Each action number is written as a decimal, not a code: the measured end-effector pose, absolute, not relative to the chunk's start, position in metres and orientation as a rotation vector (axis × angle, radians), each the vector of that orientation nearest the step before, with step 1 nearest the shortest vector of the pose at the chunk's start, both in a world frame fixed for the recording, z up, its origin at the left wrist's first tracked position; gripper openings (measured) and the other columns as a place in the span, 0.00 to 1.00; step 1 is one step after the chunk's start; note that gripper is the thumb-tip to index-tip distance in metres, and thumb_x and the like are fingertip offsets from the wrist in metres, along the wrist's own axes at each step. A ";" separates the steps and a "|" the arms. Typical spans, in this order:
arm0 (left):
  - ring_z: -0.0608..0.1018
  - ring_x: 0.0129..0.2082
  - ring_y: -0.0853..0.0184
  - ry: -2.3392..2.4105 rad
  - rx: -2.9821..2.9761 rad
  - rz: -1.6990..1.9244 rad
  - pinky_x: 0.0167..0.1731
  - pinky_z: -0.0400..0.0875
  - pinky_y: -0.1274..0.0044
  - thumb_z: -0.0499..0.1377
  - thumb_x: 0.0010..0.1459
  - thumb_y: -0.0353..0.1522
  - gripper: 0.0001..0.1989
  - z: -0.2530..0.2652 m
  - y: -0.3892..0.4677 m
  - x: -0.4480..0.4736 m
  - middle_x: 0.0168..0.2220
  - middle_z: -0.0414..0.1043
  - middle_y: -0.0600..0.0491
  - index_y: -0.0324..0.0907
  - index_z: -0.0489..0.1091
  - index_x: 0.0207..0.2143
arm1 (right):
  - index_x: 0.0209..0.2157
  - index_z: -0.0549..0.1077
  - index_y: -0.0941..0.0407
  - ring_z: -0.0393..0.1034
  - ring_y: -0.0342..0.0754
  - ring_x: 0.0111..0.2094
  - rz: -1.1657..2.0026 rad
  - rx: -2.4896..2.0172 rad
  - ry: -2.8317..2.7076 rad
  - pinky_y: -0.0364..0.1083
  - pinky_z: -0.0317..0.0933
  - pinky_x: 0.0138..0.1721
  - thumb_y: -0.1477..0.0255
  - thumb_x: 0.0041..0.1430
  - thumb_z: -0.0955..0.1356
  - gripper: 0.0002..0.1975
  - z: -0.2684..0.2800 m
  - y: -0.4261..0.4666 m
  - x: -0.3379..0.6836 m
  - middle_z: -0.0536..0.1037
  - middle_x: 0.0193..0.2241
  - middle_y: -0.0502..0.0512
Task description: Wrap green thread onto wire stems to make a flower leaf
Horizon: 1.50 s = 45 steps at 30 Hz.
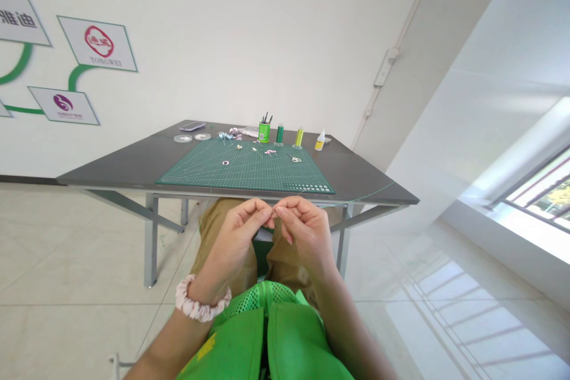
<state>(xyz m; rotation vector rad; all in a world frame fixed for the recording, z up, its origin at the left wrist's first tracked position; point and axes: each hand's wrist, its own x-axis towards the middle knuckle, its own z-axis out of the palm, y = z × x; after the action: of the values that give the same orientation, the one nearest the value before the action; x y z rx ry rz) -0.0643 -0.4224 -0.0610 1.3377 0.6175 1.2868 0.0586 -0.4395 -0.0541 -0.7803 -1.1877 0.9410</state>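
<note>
My left hand and my right hand meet just in front of the table's near edge, above my lap. Thumb and forefinger are pinched on each, fingertips almost touching. Whatever sits between them is too small to make out. A thin green thread crosses the table's front right corner toward my right hand; whether the fingers hold it I cannot tell. Beyond the hands lies a green cutting mat. On it are a small pinkish ring, small pink flower pieces and white-handled scissors.
Along the dark table's back stand a green can of pens, a dark green thread spool, a yellow-green spool and a glue bottle. Blue flower pieces, shallow round dishes and a phone lie left.
</note>
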 end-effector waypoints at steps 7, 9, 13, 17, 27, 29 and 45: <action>0.67 0.27 0.70 0.578 1.248 1.220 0.33 0.61 0.77 0.61 0.50 0.35 0.11 -0.058 -0.421 -0.061 0.22 0.65 0.56 0.40 0.67 0.20 | 0.23 0.72 0.57 0.51 0.36 0.12 0.937 -0.771 -1.179 0.39 0.41 0.13 0.69 0.49 0.70 0.06 -0.053 -0.438 0.058 0.71 0.14 0.46; 0.66 0.27 0.70 0.564 1.229 1.203 0.33 0.61 0.77 0.61 0.50 0.36 0.12 -0.057 -0.420 -0.059 0.22 0.65 0.56 0.40 0.66 0.19 | 0.24 0.72 0.57 0.51 0.36 0.12 0.945 -0.769 -1.174 0.39 0.41 0.13 0.69 0.49 0.70 0.06 -0.052 -0.437 0.058 0.71 0.14 0.46; 0.65 0.27 0.70 0.547 1.200 1.176 0.33 0.60 0.77 0.63 0.49 0.37 0.13 -0.055 -0.418 -0.058 0.21 0.64 0.56 0.40 0.66 0.18 | 0.24 0.72 0.57 0.51 0.36 0.11 0.961 -0.771 -1.166 0.39 0.41 0.13 0.68 0.48 0.70 0.06 -0.050 -0.436 0.060 0.70 0.13 0.45; 0.65 0.27 0.70 0.518 1.175 1.170 0.33 0.60 0.78 0.64 0.49 0.37 0.14 -0.054 -0.416 -0.057 0.21 0.64 0.56 0.39 0.66 0.18 | 0.25 0.73 0.57 0.51 0.36 0.11 0.958 -0.756 -1.171 0.39 0.41 0.13 0.69 0.49 0.69 0.06 -0.049 -0.436 0.061 0.69 0.13 0.44; 0.66 0.25 0.72 0.474 1.153 1.186 0.32 0.61 0.78 0.65 0.49 0.35 0.13 -0.045 -0.413 -0.057 0.20 0.64 0.57 0.39 0.67 0.18 | 0.25 0.73 0.57 0.51 0.36 0.11 0.932 -0.742 -1.197 0.38 0.43 0.12 0.69 0.49 0.70 0.06 -0.046 -0.427 0.062 0.67 0.13 0.43; 0.67 0.26 0.72 0.468 1.146 1.190 0.32 0.62 0.78 0.65 0.48 0.35 0.13 -0.045 -0.410 -0.057 0.20 0.65 0.57 0.39 0.67 0.18 | 0.26 0.73 0.57 0.51 0.36 0.11 0.932 -0.735 -1.203 0.38 0.43 0.13 0.69 0.50 0.70 0.05 -0.046 -0.425 0.063 0.67 0.13 0.43; 0.67 0.25 0.72 0.504 1.127 1.188 0.32 0.62 0.79 0.66 0.45 0.33 0.10 -0.038 -0.391 -0.053 0.20 0.66 0.57 0.38 0.70 0.18 | 0.26 0.73 0.56 0.54 0.36 0.11 0.939 -0.696 -1.211 0.38 0.50 0.12 0.72 0.50 0.70 0.03 -0.046 -0.404 0.078 0.66 0.15 0.42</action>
<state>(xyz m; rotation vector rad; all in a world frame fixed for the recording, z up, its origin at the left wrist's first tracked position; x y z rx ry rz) -0.0526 -0.3907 -0.0379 1.1268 0.5040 1.1882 0.0778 -0.4036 -0.0463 -0.6956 -1.2106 0.9391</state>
